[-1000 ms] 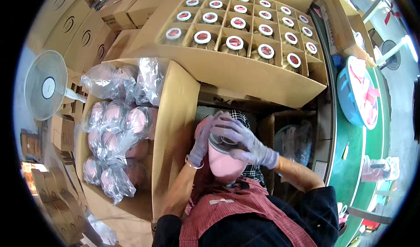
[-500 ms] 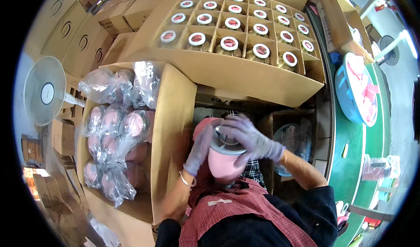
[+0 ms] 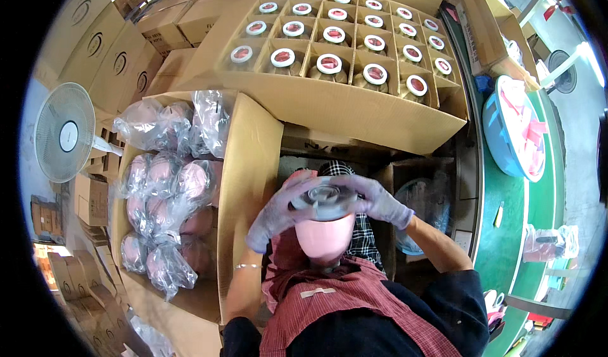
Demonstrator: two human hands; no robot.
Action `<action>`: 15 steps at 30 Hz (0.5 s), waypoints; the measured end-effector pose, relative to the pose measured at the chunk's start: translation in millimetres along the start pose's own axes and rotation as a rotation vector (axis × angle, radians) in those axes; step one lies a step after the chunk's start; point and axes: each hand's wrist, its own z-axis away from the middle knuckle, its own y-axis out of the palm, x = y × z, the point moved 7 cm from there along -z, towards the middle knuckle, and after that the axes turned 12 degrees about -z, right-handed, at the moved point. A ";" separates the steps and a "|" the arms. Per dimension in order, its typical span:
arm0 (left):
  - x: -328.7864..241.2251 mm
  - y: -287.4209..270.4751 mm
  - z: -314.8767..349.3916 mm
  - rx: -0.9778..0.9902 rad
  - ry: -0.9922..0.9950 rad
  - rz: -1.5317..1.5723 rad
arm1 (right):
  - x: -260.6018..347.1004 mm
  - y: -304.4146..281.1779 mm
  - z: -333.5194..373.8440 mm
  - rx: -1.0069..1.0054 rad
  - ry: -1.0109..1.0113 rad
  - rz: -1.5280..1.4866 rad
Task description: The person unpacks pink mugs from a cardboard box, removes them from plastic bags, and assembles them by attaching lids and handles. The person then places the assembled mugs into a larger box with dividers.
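Note:
A pink tapered container (image 3: 324, 238) stands upright against my lap and apron. Its round grey top (image 3: 325, 200) shows rings around a darker centre and is somewhat blurred. My left hand (image 3: 277, 210), in a thin pale purple glove, is wrapped around the left side of that top. On the opposite side my right hand (image 3: 373, 200), gloved alike, curls over the rim with its fingers toward the far edge. Both hands grip the top together; some fingertips are hidden or smeared.
At my left an open carton (image 3: 250, 161) holds several pink pieces in clear plastic bags (image 3: 166, 173). Ahead, a divided carton (image 3: 373, 126) contains several jars with white-and-red lids. A blue basket (image 3: 500, 143) of pink pieces rests on the green table (image 3: 506, 249) at right.
My right hand has shifted from across the top to its right side. My left hand has come lower around the left side. The grey top now shows more fully between them.

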 end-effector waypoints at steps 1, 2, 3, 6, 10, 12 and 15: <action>4.4 -2.1 -5.8 0.021 -0.079 0.043 | -6.1 -9.7 -5.8 -0.166 -0.016 -0.098; 8.6 -2.8 -8.8 0.043 -0.158 0.086 | -12.9 -18.7 -10.1 -0.331 -0.033 -0.197; 8.9 -5.6 -10.6 -0.091 -0.170 0.297 | 5.7 -22.1 -22.3 -0.434 -0.040 -0.147; -5.2 -15.7 -21.3 -0.316 -0.278 0.763 | 53.0 -13.5 -36.4 -0.514 -0.481 0.445; 12.5 -6.7 -27.3 -0.288 -0.409 0.449 | 73.8 9.8 -61.5 -0.445 -0.452 0.353; -32.5 -18.6 -29.5 -0.450 0.230 -0.170 | 33.0 -3.9 -74.4 -0.371 -0.152 -0.617; -24.6 -13.9 -25.2 -0.466 0.393 -0.584 | 51.9 -19.9 -95.2 -0.304 -0.130 -0.327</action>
